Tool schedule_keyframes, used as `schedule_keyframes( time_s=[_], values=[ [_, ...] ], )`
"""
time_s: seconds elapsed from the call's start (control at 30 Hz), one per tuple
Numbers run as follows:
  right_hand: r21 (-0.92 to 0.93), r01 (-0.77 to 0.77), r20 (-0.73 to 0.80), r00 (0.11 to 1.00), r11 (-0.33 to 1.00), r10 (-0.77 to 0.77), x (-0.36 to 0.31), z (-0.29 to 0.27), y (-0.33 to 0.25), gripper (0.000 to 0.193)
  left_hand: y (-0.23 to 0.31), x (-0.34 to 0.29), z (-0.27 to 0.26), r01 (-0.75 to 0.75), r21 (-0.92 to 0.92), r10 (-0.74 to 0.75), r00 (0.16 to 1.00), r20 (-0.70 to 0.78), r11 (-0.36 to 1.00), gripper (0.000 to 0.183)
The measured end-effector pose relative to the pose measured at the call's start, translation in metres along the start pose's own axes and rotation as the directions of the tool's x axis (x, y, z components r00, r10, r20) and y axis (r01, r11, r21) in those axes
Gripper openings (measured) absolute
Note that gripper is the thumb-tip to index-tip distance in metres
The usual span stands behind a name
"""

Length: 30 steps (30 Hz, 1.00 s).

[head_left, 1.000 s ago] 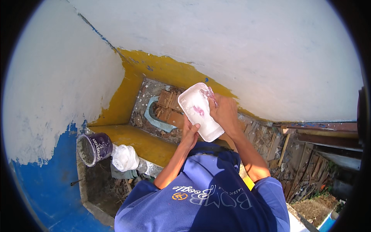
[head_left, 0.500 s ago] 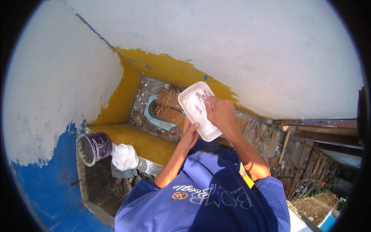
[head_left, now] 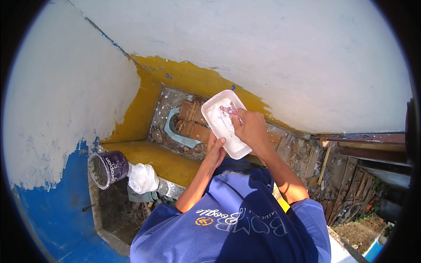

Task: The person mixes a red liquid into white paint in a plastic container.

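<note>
A shallow white rectangular tray [head_left: 223,127] with rounded corners is held up in front of my chest, its inside coated with a white paste. My left hand [head_left: 214,151] grips the tray's lower left side, thumb over the rim and fingers underneath. Over the tray's right side, my right hand [head_left: 251,130] is closed around a small reddish-pink piece [head_left: 232,112] smeared with white. The far end of that piece lies over the paste; its exact kind cannot be made out, and the fingers hide the rest.
A dark paint bucket [head_left: 115,165] and a white plastic bag [head_left: 143,179] rest on a ledge to the left. Below lies a pale blue squat toilet [head_left: 170,128] partly covered by broken brown tiles [head_left: 193,125]. Wood scraps [head_left: 351,184] are heaped at right; painted walls [head_left: 280,52] stand ahead.
The right hand's reddish-pink piece has shifted slightly within the tray, and a pink patch in the paste no longer shows. The tray has moved up a little; the left hand keeps its grip.
</note>
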State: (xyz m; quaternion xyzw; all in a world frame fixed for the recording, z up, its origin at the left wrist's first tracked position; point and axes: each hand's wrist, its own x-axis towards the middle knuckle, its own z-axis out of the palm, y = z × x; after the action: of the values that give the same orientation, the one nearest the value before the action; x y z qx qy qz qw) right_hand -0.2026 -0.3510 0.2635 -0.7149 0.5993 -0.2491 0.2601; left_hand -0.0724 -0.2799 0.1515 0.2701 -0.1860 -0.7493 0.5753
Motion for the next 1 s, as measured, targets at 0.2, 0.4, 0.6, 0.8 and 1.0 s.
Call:
schedule_keyframes(
  time_s=[0.2, 0.4, 0.6, 0.8, 1.0],
  values=[
    [0.006, 0.061, 0.028, 0.998, 0.998, -0.061, -0.004, 0.0, -0.004, 0.021, 0.001, 0.002, -0.001, -0.015, 0.03, 0.015, 1.0, 0.01, 0.999, 0.096],
    [0.077, 0.065, 0.022, 0.998, 0.995, -0.067, -0.002, -0.004, -0.007, 0.022, 0.002, 0.002, 0.001, -0.009, 0.027, 0.01, 1.0, -0.017, 1.0, 0.093],
    [0.058, 0.018, 0.006, 1.0, 0.998, -0.018, 0.003, -0.005, -0.003, 0.022, 0.002, 0.005, 0.0, -0.017, 0.05, 0.018, 1.0, -0.015, 0.999, 0.092],
    [0.008, 0.068, -0.085, 0.994, 0.998, -0.067, 0.004, -0.017, 0.005, 0.021, 0.002, 0.009, -0.004, -0.024, 0.039, 0.024, 1.0, 0.005, 0.999, 0.095],
    [-0.18, 0.12, 0.074, 0.991, 0.976, -0.108, -0.002, -0.016, 0.021, 0.02, 0.006, 0.011, 0.005, 0.02, 0.088, -0.022, 1.0, 0.017, 0.996, 0.088]
  ],
)
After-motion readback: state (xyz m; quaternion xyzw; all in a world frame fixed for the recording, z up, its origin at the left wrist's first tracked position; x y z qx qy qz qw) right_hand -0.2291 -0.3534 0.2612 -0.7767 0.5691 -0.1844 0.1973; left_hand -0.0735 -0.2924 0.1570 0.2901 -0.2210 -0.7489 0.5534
